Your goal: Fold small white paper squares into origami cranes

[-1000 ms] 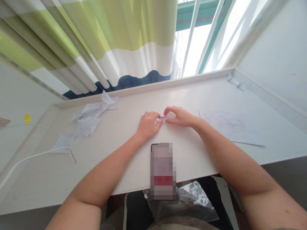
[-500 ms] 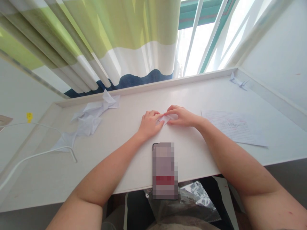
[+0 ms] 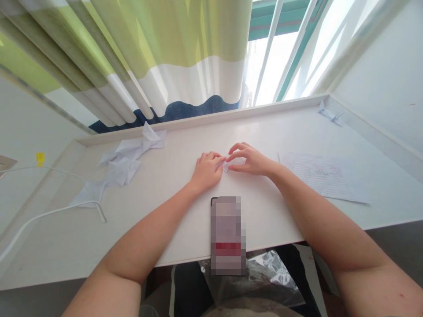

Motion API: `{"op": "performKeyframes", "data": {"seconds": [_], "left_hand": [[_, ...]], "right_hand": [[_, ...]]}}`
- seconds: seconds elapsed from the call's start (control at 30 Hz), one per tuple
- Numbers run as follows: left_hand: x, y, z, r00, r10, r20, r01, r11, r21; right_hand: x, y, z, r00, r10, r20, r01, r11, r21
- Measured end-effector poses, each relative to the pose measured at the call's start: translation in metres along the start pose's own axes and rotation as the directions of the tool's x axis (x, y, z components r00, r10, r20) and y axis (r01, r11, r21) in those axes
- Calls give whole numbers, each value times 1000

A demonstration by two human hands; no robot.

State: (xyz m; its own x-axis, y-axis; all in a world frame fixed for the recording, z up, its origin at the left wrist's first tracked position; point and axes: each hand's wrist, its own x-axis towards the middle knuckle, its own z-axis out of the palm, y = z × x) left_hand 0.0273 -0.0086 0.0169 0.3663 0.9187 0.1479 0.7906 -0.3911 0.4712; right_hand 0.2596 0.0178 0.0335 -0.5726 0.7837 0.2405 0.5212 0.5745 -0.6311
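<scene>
A small piece of folded white paper (image 3: 226, 167) lies on the desk between my hands, partly covered by the fingers. My left hand (image 3: 209, 169) grips its left side, fingers bent over it and thumb along the near side. My right hand (image 3: 248, 159) is just to the right, fingers and thumb curved and apart, with the index fingertip close to the paper's upper edge. Whether that fingertip touches the paper I cannot tell. Nearer me, a phone (image 3: 227, 233) with a blurred-out screen overhangs the desk's front edge.
Several folded white papers (image 3: 123, 169) lie at the left, beside a white cable (image 3: 66, 211). A written sheet (image 3: 325, 178) is right of my right forearm. Small folded paper pieces (image 3: 331, 115) sit in the far right corner. A raised rim (image 3: 205, 118) and curtain bound the back.
My right fingers and thumb have spread apart and lifted slightly off the paper. The left hand stays in place, its thumb drawn in a little.
</scene>
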Motion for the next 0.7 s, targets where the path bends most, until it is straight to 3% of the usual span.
{"op": "performKeyframes", "data": {"seconds": [0.1, 0.23, 0.7], "left_hand": [[0, 1, -1, 1000, -7, 8, 7, 1000, 6], [0, 2, -2, 1000, -8, 17, 8, 1000, 11], [-1, 5, -3, 1000, -4, -23, 3, 999, -40]], "right_hand": [[1, -3, 2, 999, -47, 24, 49, 997, -59], [3, 3, 3, 995, -21, 101, 26, 999, -48], [2, 6, -3, 995, 41, 91, -53, 989, 139]]}}
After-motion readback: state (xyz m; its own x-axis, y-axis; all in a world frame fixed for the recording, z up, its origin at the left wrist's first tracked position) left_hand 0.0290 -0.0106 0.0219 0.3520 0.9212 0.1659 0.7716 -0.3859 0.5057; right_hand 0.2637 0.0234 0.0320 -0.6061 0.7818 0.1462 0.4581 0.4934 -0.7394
